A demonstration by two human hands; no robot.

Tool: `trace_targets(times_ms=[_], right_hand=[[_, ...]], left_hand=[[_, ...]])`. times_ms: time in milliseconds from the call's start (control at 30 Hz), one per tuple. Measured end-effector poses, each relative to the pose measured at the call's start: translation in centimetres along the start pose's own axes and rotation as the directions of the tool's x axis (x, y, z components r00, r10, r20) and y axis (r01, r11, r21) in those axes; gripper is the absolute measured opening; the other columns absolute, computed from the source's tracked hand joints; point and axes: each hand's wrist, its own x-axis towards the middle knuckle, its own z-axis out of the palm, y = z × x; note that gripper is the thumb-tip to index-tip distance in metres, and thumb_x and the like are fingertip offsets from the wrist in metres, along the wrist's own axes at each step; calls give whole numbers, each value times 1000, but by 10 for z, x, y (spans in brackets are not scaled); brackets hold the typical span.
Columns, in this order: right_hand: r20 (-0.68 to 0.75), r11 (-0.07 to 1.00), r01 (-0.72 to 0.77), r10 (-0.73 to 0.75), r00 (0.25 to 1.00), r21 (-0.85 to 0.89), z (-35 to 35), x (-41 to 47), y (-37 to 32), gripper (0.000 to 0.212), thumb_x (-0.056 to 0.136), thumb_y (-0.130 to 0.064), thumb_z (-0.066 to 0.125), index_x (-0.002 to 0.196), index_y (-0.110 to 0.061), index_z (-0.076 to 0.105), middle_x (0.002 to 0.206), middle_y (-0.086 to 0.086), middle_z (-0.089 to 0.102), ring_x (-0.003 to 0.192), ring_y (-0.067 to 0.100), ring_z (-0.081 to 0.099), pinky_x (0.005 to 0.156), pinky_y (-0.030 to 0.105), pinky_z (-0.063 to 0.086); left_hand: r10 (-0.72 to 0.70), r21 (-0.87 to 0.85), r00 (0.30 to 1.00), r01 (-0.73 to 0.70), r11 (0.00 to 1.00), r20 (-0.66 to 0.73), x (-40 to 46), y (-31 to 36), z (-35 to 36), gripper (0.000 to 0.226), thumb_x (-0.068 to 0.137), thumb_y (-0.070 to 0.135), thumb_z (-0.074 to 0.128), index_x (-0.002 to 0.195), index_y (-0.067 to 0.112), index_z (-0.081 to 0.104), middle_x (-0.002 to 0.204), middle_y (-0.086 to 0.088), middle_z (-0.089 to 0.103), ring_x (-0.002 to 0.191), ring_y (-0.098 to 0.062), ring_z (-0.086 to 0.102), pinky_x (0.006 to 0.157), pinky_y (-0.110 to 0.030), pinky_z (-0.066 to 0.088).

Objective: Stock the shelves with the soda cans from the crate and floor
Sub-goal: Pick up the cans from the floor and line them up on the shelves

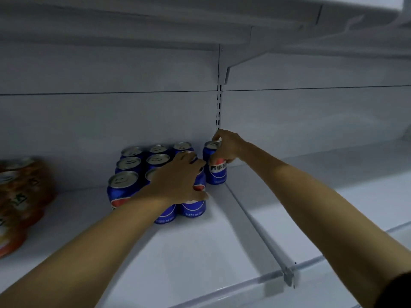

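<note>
Fingers of the right hand [226, 150] grip a blue can [215, 167] beside the can block [142, 174], where the left hand [178, 181] clasps another; set both upright, flush against that block.

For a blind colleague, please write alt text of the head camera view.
Two bare arms reach onto a white shelf: the right hand grips a lone blue cola can, the left hand rests on a block of blue cans.

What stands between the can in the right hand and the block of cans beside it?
Nothing visible. The right hand holds a blue can upright at the back of the shelf, with only a bare gap to the block of cans, where the left hand rests.
</note>
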Motion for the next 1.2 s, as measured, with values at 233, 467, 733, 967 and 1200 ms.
trace_targets(times_ms=[233,467,733,967,1200], right_hand=[[-110,993,107,-111,988,-40,31,41,10,57,77,-24,77,121,-6,46,121,14,55,104,27,55,73,27,41],[-56,986,167,-168,984,-23,31,47,22,79,68,-21,85,132,-8,39,128,14,53,114,30,53,83,31,42],[-150,969,246,-247,957,-22,40,47,32,67,72,-22,82,127,-6,47,120,15,60,107,32,57,80,29,41],[-111,985,163,-168,979,-51,35,35,24,86,73,-26,83,141,-10,33,131,18,52,119,34,52,89,31,41],[30,973,47,-41,999,-226,-5,-44,59,96,74,-33,81,149,-19,23,148,11,36,133,28,40,103,37,38]], left_hand=[[-32,-32,999,32,999,-3,-3,5,0,88,82,59,59,151,29,13,159,1,5,147,-19,4,113,-36,24],[-48,-48,999,49,998,21,-1,6,-2,84,82,57,61,150,28,19,160,2,6,146,-18,5,114,-38,26],[-48,-22,998,48,999,36,2,6,-1,86,82,57,62,150,29,18,160,-1,4,147,-22,4,114,-39,24],[-47,-47,998,49,998,51,0,4,-1,86,82,56,62,150,29,18,160,1,5,147,-20,4,114,-37,22],[-121,106,992,116,988,40,-17,25,-16,103,82,67,53,152,19,-4,161,-2,3,147,-22,4,119,-40,4]])
